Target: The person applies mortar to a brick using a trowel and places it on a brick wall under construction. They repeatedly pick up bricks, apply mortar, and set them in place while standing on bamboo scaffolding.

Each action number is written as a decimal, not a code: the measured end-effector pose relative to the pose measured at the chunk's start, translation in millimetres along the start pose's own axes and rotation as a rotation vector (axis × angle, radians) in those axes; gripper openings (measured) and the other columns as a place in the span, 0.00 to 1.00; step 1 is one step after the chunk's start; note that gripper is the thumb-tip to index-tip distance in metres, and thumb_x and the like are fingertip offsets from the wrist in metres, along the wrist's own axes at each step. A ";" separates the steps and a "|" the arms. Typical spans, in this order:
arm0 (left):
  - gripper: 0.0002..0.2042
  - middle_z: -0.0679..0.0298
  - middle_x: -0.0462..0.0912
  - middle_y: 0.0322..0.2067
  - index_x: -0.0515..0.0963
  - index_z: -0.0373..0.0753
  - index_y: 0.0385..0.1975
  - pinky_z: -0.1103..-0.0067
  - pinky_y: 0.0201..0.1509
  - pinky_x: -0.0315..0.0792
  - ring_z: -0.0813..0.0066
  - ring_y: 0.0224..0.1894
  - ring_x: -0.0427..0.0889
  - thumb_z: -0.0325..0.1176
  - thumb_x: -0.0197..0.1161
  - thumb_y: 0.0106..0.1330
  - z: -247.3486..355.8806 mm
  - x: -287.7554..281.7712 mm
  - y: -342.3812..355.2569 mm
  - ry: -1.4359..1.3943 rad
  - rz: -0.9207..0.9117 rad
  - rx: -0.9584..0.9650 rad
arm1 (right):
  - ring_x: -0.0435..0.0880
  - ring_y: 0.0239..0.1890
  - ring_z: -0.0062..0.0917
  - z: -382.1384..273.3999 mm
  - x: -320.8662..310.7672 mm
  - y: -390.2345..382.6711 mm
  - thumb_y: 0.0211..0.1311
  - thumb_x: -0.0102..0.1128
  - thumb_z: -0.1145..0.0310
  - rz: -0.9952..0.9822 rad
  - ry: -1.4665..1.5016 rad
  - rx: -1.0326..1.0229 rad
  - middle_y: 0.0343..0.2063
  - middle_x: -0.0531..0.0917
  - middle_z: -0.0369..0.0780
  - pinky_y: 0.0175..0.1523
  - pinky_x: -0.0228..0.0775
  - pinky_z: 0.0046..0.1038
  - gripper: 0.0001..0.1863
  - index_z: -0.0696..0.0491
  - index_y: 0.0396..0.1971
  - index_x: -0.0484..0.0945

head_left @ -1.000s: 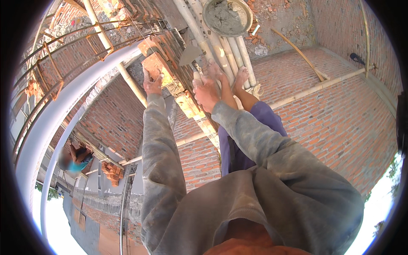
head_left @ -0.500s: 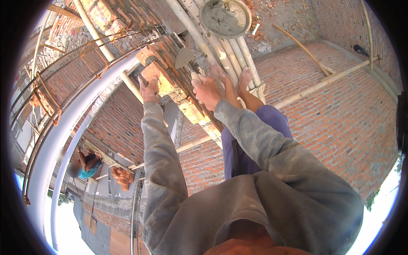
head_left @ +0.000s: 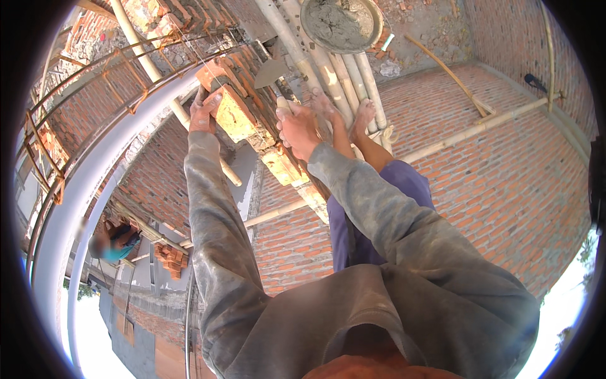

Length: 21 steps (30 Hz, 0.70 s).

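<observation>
A trowel with a grey, mortar-smeared blade (head_left: 270,74) lies over the wall top, its handle's pale end sticking up from my right hand (head_left: 298,129), which is closed round it. Just left of it, an orange brick (head_left: 232,117) sits on the narrow brick wall, its side brightly sunlit. My left hand (head_left: 203,116) grips this brick's left edge, with the thumb at its corner and the fingers partly hidden on the outer side. Another brick (head_left: 213,71) lies farther along the course. A thin string (head_left: 203,62) runs above the bricks.
A round basin of wet mortar (head_left: 341,25) stands on bamboo poles (head_left: 341,88), where my bare feet rest. Rusty rebar (head_left: 113,63) and a white pipe-like length (head_left: 82,196) curve along the left. Far below, another person (head_left: 117,243) is beside stacked bricks (head_left: 170,260).
My left hand has shifted left and slightly away along the brick's edge. My right hand and the trowel have moved a little left. The basin appears slightly higher in view.
</observation>
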<state>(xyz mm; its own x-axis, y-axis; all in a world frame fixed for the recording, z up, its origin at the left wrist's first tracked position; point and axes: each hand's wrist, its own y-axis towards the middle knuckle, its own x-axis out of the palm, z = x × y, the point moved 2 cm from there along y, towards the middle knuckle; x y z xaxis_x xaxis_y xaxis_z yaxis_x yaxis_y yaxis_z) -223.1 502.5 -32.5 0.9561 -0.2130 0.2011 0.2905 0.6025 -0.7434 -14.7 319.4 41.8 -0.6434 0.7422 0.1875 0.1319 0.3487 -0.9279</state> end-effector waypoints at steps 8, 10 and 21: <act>0.48 0.57 0.81 0.66 0.59 0.32 0.81 0.73 0.68 0.77 0.67 0.64 0.83 0.26 0.79 0.61 -5.3 -5.6 5.2 -0.053 -0.106 0.042 | 0.70 0.18 0.15 9.6 -0.4 17.7 0.77 0.60 0.68 -0.159 -0.119 0.095 0.26 0.76 0.34 0.16 0.59 0.22 0.10 0.53 0.52 0.78; 0.48 0.57 0.81 0.66 0.59 0.32 0.81 0.73 0.68 0.77 0.67 0.64 0.83 0.26 0.79 0.61 -7.7 -8.7 7.0 -0.017 -0.062 0.035 | 0.72 0.18 0.17 5.1 -6.7 18.2 0.78 0.61 0.66 -0.171 -0.044 0.147 0.27 0.77 0.35 0.17 0.61 0.23 0.12 0.54 0.54 0.78; 0.49 0.54 0.79 0.67 0.57 0.30 0.81 0.72 0.70 0.79 0.65 0.66 0.83 0.24 0.79 0.61 -11.1 -10.6 10.5 -0.071 -0.071 0.070 | 0.71 0.20 0.19 -0.4 -18.5 24.2 0.76 0.60 0.66 -0.085 0.153 0.210 0.27 0.76 0.36 0.20 0.58 0.25 0.07 0.52 0.46 0.76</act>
<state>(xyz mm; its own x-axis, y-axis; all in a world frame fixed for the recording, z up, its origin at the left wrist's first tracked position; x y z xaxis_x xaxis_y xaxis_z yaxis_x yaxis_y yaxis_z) -230.6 502.6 -49.5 0.9324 -0.2038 0.2984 0.3575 0.6402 -0.6800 0.7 314.3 16.0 -0.5217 0.7988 0.2996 -0.0876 0.2992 -0.9502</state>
